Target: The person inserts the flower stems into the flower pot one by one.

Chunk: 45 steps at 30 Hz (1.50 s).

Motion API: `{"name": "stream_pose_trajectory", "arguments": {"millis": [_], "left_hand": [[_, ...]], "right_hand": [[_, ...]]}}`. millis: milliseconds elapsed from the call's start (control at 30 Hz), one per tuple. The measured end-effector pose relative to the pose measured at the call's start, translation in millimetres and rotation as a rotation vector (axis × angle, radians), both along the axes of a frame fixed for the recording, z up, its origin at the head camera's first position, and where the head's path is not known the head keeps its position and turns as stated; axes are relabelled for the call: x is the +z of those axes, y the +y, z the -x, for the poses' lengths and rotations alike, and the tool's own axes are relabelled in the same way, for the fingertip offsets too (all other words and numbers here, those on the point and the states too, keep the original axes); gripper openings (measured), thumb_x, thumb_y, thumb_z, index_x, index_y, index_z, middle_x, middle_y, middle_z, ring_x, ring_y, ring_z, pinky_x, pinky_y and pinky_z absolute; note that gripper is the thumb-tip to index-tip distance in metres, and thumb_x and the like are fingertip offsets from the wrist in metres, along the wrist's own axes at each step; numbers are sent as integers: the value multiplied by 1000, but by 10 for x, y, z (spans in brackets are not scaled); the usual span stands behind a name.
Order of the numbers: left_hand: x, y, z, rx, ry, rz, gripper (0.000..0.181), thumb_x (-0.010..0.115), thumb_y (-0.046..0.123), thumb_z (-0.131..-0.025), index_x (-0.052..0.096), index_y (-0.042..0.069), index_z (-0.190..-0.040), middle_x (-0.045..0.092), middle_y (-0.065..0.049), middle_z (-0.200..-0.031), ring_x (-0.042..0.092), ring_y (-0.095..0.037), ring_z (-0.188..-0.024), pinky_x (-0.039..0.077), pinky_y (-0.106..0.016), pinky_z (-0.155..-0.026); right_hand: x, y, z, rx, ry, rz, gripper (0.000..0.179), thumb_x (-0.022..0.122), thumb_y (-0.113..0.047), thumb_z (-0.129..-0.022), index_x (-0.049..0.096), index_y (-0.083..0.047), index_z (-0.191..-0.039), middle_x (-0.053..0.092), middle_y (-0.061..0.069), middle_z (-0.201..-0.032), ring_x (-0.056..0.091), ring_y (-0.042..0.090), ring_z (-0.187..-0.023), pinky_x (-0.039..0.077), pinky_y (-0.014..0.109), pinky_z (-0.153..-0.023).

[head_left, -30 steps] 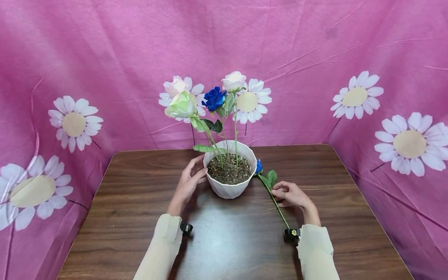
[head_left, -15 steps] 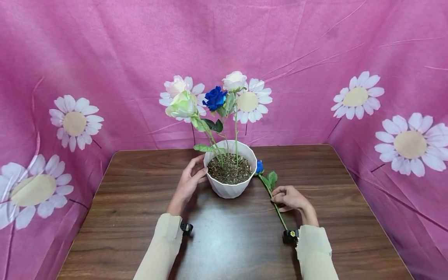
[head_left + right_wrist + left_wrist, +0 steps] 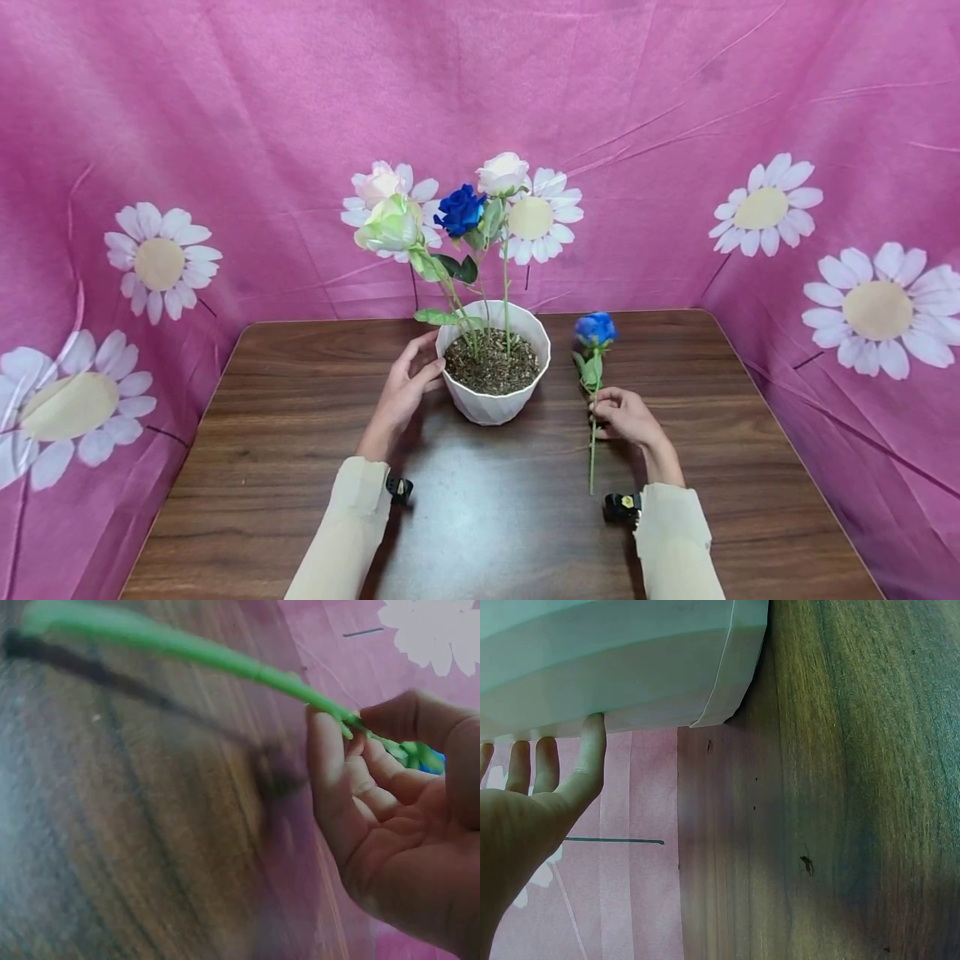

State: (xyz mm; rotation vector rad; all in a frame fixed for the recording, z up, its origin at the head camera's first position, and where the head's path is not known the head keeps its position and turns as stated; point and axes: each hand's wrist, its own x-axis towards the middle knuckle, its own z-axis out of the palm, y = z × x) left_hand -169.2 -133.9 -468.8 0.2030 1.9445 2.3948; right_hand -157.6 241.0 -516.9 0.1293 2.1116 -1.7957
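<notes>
A blue rose (image 3: 596, 329) with a green stem and leaves is raised off the table, right of the pot. My right hand (image 3: 630, 419) pinches its stem below the leaves between thumb and fingers. In the right wrist view the green stem (image 3: 217, 654) slants out from the fingertips, its lower end casting a shadow on the wood. My left hand (image 3: 405, 392) rests against the left side of the white faceted flowerpot (image 3: 491, 408). Extended fingers (image 3: 592, 750) touch the pot wall in the left wrist view. Soil (image 3: 491, 371) lies inside the pot.
Standing in the pot are a green-white rose (image 3: 390, 225), a pale pink rose (image 3: 378, 185), a dark blue rose (image 3: 460, 211) and a white rose (image 3: 502, 173). The brown wooden table (image 3: 292, 500) is bordered by a pink daisy-print cloth (image 3: 637, 100).
The right hand slid a little down the stem, then lifted the blue rose off the table. Its bloom swung up and right, away from the pot. The left hand and pot stayed put.
</notes>
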Motion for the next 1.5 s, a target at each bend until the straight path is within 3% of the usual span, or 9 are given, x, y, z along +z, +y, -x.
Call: {"name": "stream_pose_trajectory", "arguments": {"millis": [300,600,1067,1500], "left_hand": [[2,1,2,8,1,11,51,56,-2,-98,43,-2,-148,48,-27,-141,52,-41,-122,57,-37,-86],[-3,6,-8,-2,-8,7,50,54,-2,-100,44,1,-149,47,-25,-143,49,-43,-125,53,-51,-93],[11,17,10,-6,-8,11,52,55,-1,-99,41,-2,-149,46,-28,-143,49,-44,-124,54,-46,-91],[40,6,7,4,-52,15,52,54,-2,-98,43,1,-149,48,-26,-141,51,-40,-124,55,-42,-89]], "right_hand": [[45,71,27,-194,60,275,29,45,3,-104,37,17,-128,63,4,-100,66,14,-92,60,30,-79],[75,59,32,-357,158,488,14,51,9,-101,50,3,-113,69,3,-90,70,15,-85,61,34,-73],[213,36,112,-501,269,620,16,47,13,-100,51,3,-113,65,6,-90,69,18,-85,62,36,-75],[462,-41,154,-493,342,675,5,49,2,-104,53,2,-107,66,10,-91,68,21,-86,60,44,-81]]}}
